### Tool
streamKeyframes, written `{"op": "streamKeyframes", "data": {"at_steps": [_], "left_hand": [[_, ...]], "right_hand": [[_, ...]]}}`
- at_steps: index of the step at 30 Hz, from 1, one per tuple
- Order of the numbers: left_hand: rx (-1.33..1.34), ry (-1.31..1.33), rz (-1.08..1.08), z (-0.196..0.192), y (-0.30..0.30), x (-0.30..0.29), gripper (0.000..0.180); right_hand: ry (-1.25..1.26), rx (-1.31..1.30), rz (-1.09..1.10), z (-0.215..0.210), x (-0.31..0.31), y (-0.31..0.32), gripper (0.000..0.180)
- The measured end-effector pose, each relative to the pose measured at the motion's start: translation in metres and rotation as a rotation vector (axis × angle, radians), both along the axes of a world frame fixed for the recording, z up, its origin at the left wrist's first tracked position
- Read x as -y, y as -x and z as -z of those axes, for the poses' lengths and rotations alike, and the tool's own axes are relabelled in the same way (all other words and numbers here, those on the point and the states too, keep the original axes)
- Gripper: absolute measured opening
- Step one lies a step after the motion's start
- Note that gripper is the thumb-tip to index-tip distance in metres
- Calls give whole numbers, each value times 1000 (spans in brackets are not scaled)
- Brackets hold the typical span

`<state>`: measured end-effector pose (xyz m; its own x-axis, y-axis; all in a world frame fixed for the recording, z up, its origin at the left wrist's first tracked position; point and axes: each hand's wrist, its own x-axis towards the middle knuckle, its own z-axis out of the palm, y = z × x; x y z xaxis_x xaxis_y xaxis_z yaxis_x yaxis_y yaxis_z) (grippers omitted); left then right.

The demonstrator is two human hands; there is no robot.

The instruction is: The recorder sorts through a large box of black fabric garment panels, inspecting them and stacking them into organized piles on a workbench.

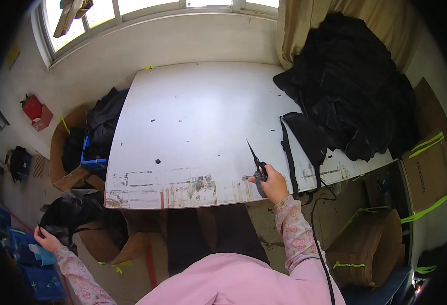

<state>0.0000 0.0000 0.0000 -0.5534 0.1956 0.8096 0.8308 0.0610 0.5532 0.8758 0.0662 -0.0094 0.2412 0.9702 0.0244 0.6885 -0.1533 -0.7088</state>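
Note:
My right hand (275, 187) is closed round the handles of black scissors (255, 158), just above the table's near edge. Their blades point away from me, toward the table's far side. Off the table's left side, my left hand (47, 239) pinches the edge of a black fabric piece (71, 211), which hangs over an open cardboard box (101, 241). On the white table (198, 107), right of the scissors, lies a black fabric item with straps (305, 134). Beside it rises a large heap of black fabric (350, 86).
A blue crate (94, 163) with black fabric stands left of the table, by another cardboard box (58, 152). At lower right is a cardboard box (368, 246) with yellow-green strips. A black cord (315, 229) runs along my right arm. Small dark scraps dot the tabletop.

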Motion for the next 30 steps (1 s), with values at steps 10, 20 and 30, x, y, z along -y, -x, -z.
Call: {"op": "streamKeyframes", "data": {"at_steps": [10,20,30], "left_hand": [[804,1435,1011,191,-302,5,43],[881,1525,912,225,-350,96,39],[953,1217,418,233,-412,321,32]], "right_hand": [[99,270,71,31,28,-54,39],[299,534,192,35,-26,-115,44],[174,736,-85,37,-27,-152,49]]}}
